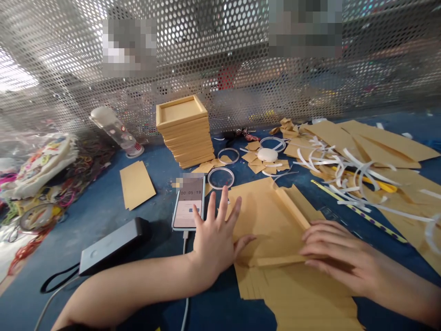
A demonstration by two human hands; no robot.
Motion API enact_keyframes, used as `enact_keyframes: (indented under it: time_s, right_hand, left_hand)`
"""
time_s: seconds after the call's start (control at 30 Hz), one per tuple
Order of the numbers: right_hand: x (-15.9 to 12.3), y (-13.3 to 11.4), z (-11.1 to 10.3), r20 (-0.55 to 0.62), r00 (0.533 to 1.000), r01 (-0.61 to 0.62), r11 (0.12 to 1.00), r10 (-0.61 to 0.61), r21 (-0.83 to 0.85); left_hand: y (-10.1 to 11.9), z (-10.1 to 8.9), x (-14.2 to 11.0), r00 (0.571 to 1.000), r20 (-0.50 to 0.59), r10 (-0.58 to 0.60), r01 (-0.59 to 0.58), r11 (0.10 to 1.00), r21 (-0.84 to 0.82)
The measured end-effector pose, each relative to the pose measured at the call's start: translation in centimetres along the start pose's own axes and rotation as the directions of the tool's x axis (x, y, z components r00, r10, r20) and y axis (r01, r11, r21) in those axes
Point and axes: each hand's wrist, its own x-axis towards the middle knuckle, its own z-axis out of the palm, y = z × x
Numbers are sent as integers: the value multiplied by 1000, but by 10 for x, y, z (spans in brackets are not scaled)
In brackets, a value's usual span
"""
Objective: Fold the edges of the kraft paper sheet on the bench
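Head camera is looking down on a blue worktable (103, 202), and two pixelated patches are covering parts of the perforated metal screen (220, 50) at the back, so what is behind them is not readable. The right forearm is running out of the picture at the lower right, and the pile of brown paper sheets (299, 299) is being cut off by the bottom edge. A smartphone (189, 202) is lying near the left hand, showing a timer that seems to read 00:05:19; the smaller writing on it is too blurry. The left hand (215, 239) is lying flat with fingers spread wide, pressing on the left part of a folded brown paper tray (268, 220), which is lying in the middle front of the table. The right hand (334, 253) is resting with its fingers nearly straight and close together on the right front corner of this tray, holding nothing. A stack of finished paper trays (184, 131) is standing behind the phone, and white paper strips (344, 170) are lying at the right.
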Motion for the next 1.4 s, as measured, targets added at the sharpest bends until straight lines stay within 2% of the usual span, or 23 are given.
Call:
enact_keyframes:
  time_s: [0.1,0.27,0.43,0.57,0.83,0.97,1.03,1.1,1.13,1.23,1.27,1.3,1.33,1.4]
  right_hand:
    - [-1,1,0,-1,1000,6,1000,-6,3]
    - [0,2,-1,-21,1000,19,1000,-19,7]
    - [0,2,-1,-23,999,27,1000,-27,-7]
    - [0,2,-1,-22,999,27,1000,-28,-16]
    - [0,1,-2,-9,1000,23,1000,-23,-16]
    - [-1,1,-2,-9,999,43,998,-44,-46]
    - [-1,2,-2,-17,999,44,998,-45,-53]
    - [-1,2,-1,-27,999,37,998,-39,-51]
    - [-1,2,-1,-33,999,32,998,-34,-48]
    - [-1,0,-2,-48,999,8,999,-10,-44]
    - [0,-1,-3,-52,999,3,999,-6,-46]
    - [1,-2,-3,-57,998,2,999,-5,-49]
    - [1,-2,-3,-62,998,4,999,-7,-52]
    - [2,-4,-3,-71,997,6,999,-10,-52]
  left_hand:
    - [-2,-1,2,998,44,-54,52,997,49]
    - [-7,2,7,986,44,-162,156,981,113]
    - [-10,3,11,984,44,-175,169,978,120]
    - [-9,2,8,988,5,-152,150,984,98]
    - [-4,3,1,999,-19,-40,41,998,41]
    - [-4,4,2,996,-86,-6,7,1000,11]
    - [-5,0,0,987,-146,69,-74,997,-30]
    - [-6,-4,-3,949,-211,234,-256,963,-84]
    - [-6,-6,-5,908,-244,341,-376,920,-110]
    - [-5,-7,-10,711,-330,621,-691,703,-166]
    - [-4,-5,-12,649,-355,673,-752,636,-171]
    - [-3,-3,-13,606,-374,702,-789,591,-169]
    - [-1,0,-15,578,-388,718,-810,565,-161]
    - [2,4,-16,559,-403,725,-821,552,-145]
